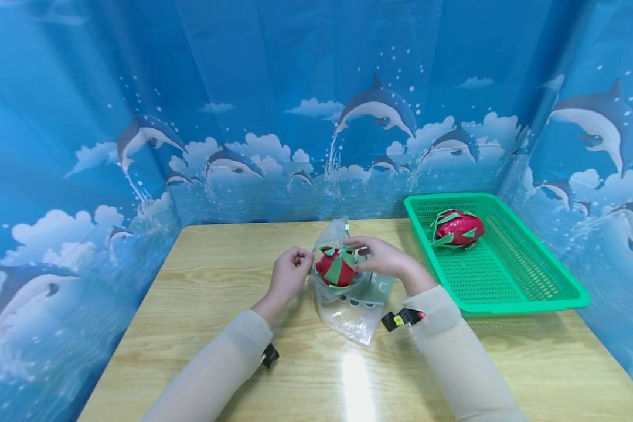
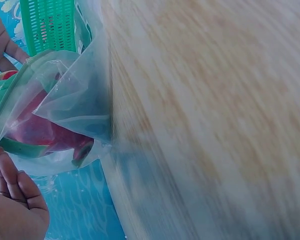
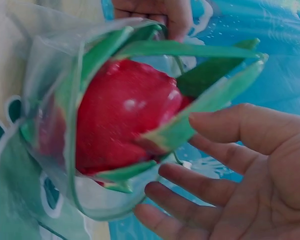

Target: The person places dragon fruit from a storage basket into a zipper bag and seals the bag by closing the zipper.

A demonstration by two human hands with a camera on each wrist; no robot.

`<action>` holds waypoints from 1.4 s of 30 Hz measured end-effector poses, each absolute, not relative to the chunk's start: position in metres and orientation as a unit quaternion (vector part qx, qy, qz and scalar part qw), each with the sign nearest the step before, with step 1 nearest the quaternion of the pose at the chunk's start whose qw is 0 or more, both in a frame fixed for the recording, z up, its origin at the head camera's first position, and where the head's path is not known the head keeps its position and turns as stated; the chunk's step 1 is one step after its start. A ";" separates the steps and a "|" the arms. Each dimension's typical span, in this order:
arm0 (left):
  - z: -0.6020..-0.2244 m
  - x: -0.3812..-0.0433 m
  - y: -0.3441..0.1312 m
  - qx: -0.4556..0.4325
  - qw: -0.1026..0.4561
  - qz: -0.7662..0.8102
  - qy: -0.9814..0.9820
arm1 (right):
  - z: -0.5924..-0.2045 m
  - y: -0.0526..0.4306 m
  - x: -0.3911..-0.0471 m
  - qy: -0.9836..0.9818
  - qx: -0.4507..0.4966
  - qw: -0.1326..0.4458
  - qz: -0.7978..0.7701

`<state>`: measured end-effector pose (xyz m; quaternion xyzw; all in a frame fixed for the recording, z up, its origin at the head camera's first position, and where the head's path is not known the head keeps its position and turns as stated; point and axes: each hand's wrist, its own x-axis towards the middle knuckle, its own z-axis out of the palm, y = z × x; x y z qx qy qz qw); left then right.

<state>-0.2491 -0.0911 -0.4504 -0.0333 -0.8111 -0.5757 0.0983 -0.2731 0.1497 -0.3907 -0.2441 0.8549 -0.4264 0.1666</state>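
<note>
Pinching, it seems, the clear-and-green plastic bag [image 1: 348, 322] at its mouth with our left hand [image 1: 290, 271], we should hold it wide while our spread-fingered right hand [image 3: 245, 182] eases the partly inserted, glossy red, green-leaved dragon fruit [image 3: 125, 115] deeper.

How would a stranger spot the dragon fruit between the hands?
On the wooden table, left of the green basket, is a see-through bag. In its mouth, between the left hand and right hand, sits a red dragon fruit with green leaf flaps. The other fruit lies in the basket; only this one is bagged.
</note>
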 end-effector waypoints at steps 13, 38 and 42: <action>-0.451 -0.250 -0.090 -0.033 0.096 -0.576 -0.811 | -0.381 0.162 -0.276 0.889 -0.147 0.099 -0.422; -0.451 -0.250 -0.092 -0.033 0.089 -0.579 -0.810 | -0.415 0.158 -0.288 0.946 -0.082 0.090 -0.302; -0.451 -0.251 -0.093 -0.032 0.089 -0.578 -0.810 | -0.418 0.157 -0.289 0.946 -0.079 0.099 -0.299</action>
